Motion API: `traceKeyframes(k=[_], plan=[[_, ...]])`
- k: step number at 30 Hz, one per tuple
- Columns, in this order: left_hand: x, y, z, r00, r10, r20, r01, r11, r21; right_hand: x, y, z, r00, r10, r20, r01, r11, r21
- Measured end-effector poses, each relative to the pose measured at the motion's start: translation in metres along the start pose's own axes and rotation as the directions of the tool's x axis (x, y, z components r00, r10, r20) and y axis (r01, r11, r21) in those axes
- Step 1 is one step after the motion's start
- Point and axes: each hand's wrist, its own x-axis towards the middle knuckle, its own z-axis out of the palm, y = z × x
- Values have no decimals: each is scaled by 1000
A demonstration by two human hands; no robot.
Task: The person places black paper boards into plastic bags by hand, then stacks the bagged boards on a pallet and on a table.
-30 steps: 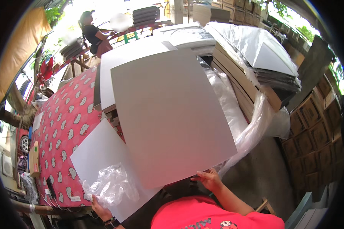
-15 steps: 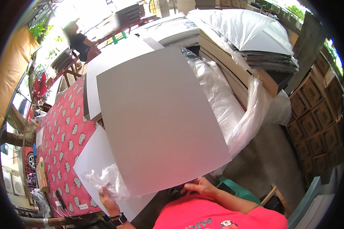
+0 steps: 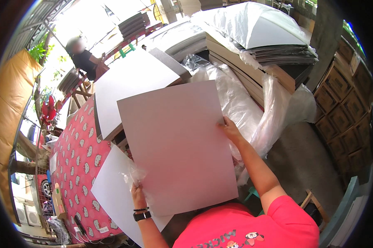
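The step in hand appears to be handling one large grey sheet point(image 3: 178, 144) in front of the body, and, as a judgement, any next move with it calls for even support at both side edges, so that the broad panel does not bend, and for keeping the loose clear film point(image 3: 133, 174) from getting trapped against it. The sheet lies between the two hands, its near edge just beside the red shirt point(image 3: 252, 225) and its far edge toward a white-topped stack point(image 3: 135, 78) on the far left. The right hand point(image 3: 232, 132) holds the sheet's right edge, beyond the middle toward the far corner, with the thumb and fingertips closed narrowly on the rim. The left hand point(image 3: 138, 195) is at the left edge, nearer the body, its fingers curled around the crumpled film; whether they also pinch the sheet cannot be told, because film and sheet overlap there. A white sheet point(image 3: 114, 192) lies at the near left, partly beneath the grey one, over a pink patterned tablecloth point(image 3: 77, 159). On the right, just past the right hand, bunched plastic wrapping point(image 3: 246, 111) hangs beside a stack of boards, and farther right stand brown cartons point(image 3: 339, 107). On the far left, well apart, is another person point(image 3: 85, 62).
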Motion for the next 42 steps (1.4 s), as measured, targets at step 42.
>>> traceKeyframes(k=[42], plan=[[-49, 107, -29, 949, 206, -240, -309, 761, -570, -157, -247, -42, 830, -551, -85, 500, 804, -322]])
